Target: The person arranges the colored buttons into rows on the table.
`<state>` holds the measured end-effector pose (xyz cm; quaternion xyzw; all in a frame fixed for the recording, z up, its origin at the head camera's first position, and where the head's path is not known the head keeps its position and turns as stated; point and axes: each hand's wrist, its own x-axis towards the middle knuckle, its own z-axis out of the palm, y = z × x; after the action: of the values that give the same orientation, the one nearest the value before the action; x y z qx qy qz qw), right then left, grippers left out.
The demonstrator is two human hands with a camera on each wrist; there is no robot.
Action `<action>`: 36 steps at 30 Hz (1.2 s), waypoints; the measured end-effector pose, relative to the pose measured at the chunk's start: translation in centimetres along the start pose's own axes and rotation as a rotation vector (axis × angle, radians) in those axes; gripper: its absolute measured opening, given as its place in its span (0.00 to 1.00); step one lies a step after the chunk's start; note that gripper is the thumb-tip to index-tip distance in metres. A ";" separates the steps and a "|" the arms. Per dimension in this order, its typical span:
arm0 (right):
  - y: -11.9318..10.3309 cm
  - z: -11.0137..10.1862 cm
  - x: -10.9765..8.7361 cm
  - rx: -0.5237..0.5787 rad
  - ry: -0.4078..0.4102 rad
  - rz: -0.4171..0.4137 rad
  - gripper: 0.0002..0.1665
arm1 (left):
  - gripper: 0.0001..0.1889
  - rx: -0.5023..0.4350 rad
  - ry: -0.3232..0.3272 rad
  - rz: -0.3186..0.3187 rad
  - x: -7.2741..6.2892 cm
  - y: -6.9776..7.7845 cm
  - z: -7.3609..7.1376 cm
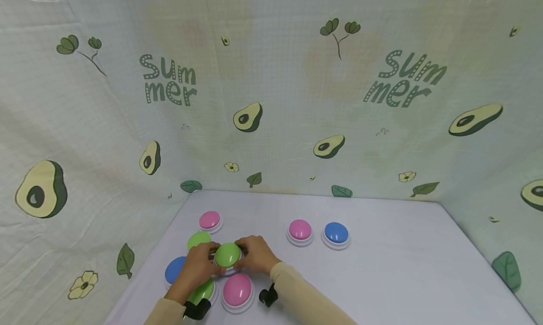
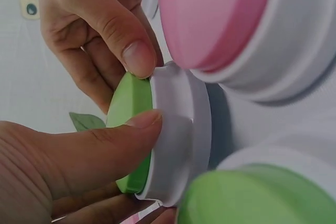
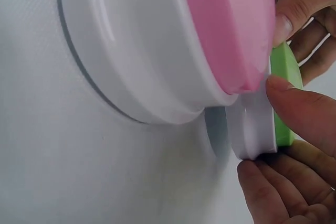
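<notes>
A green push button (image 1: pixel 227 255) with a white round base is held between both hands, left of the table's middle. My left hand (image 1: pixel 201 264) grips its left side, thumb (image 2: pixel 131 135) on the rim where the green cap meets the base. From the other side my right hand (image 1: pixel 257 255) grips it, with the thumb (image 3: pixel 294 98) across the rim and fingers at the base's edge. A shadow falls beside the base; whether it touches the table I cannot tell. Just in front sits a pink button (image 1: pixel 237 290). Another green button (image 1: pixel 201 292) is partly hidden under the left wrist.
Behind the left hand stand a green button (image 1: pixel 198 239) and a pink button (image 1: pixel 209 220); a blue button (image 1: pixel 175 270) is at its left. Farther right are a pink button (image 1: pixel 300 230) and a blue button (image 1: pixel 336 233). Printed cloth (image 1: pixel 288 89) surrounds the white table (image 1: pixel 403 268).
</notes>
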<state>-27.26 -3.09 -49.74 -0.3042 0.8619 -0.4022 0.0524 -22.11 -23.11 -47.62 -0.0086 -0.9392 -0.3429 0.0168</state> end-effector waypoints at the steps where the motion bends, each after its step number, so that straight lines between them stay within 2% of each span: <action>1: 0.1 -0.1 0.0 0.007 0.007 -0.002 0.33 | 0.35 -0.008 0.003 0.004 0.1 0.1 0.0; 10: 1.3 -2.0 -0.8 0.132 0.083 0.041 0.34 | 0.35 -0.147 0.052 0.039 0.7 1.3 0.9; 16: 2.1 -3.8 -1.7 0.195 0.103 0.081 0.35 | 0.34 -0.192 0.058 0.073 1.4 2.8 1.9; 22: 2.7 -5.8 -2.7 0.248 0.120 0.085 0.35 | 0.34 -0.242 0.066 0.109 2.4 4.0 3.1; 27: 3.3 -7.8 -3.9 0.269 0.149 0.098 0.35 | 0.34 -0.310 0.064 0.133 3.3 5.6 4.4; 36: 4.6 -11.3 -6.0 0.258 0.269 0.094 0.34 | 0.33 -0.377 0.076 0.194 4.4 9.3 6.6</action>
<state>-28.37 10.05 -46.46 -0.1981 0.8157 -0.5435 -0.0059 -26.39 -11.78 -46.52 -0.0888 -0.8520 -0.5092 0.0834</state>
